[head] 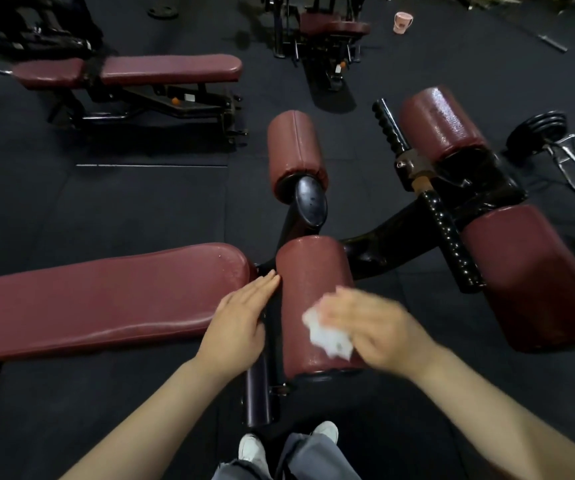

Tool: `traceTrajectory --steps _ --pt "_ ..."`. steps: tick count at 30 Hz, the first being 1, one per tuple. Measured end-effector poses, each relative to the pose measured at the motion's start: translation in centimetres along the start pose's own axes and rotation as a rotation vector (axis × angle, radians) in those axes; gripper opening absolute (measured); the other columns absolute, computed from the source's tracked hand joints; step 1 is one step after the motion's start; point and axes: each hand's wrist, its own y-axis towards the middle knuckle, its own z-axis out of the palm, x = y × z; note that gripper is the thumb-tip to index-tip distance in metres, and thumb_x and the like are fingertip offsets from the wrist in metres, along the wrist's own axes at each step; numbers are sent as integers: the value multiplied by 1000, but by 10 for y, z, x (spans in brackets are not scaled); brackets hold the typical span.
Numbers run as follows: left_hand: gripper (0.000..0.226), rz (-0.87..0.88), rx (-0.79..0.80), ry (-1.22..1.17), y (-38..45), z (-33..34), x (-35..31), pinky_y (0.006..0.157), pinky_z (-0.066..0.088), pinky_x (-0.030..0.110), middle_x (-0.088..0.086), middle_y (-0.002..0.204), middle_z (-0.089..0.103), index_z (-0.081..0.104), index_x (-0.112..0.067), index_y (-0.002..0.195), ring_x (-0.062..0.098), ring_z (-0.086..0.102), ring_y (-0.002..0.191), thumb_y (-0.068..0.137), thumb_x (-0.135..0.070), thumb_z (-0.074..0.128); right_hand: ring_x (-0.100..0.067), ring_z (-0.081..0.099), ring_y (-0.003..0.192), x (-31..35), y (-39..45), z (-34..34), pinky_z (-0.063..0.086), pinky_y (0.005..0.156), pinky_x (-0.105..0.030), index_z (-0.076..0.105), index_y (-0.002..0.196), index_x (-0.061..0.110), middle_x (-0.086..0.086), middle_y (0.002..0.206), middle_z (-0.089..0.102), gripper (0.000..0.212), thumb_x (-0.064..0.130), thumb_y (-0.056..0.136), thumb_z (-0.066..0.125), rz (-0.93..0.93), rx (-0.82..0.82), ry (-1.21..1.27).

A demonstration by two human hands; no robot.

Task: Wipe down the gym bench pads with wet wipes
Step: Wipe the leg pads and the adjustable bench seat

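My right hand (pixel 372 327) pressing crumpled white wet wipe (pixel 327 336) onto near maroon vinyl roller pad (pixel 310 271), grip blurred, cannot tell; my left hand (pixel 241 320) resting flat, fingers straight, against roller pad's left side.

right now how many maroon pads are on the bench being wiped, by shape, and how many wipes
Maroon cylindrical roller pads: 4
Long flat maroon bench pad: 1
White crumpled wet wipe: 1
Total: 6
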Motion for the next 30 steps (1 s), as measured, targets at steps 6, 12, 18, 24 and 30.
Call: traceTrajectory --steps 6,12,18,24,30 --pt "90 37 -16 -7 -3 7 -30 116 12 19 -18 159 16 23 -27 156 -8 14 141 79 12 47 -18 55 125 -56 69 13 35 113 -27 69 118 7 6 126 59 48 -14 82 45 359 -178 19" --pt "93 -15 2 -42 -7 8 -24 119 16 21 -19 159 16 22 -28 155 -6 15 144 76 16 44 -14 57 125 22 -38 5 44 108 -38 70 117 8 -2 128 64 43 -9 86 46 147 -60 64" --pt "91 -72 8 -78 -8 8 -16 120 19 23 -17 159 24 25 -29 155 -2 20 146 79 17 43 -24 68 104 -30 22 -15 48 101 -38 73 106 1 -10 109 73 20 6 86 68 -113 -20 -377" --pt "87 -143 33 -148 -13 7 -16 118 18 18 -10 157 33 29 -25 154 2 26 145 81 18 43 -22 62 117 -25 35 5 37 111 -33 72 114 4 -9 122 67 42 -7 84 43 224 -153 -156" --pt "97 74 7 22 -9 4 -30 120 16 27 -15 160 22 27 -27 155 4 18 149 70 14 46 -15 58 124 33 -58 6 46 105 -36 73 111 7 -2 125 66 38 -7 86 48 107 -150 55"
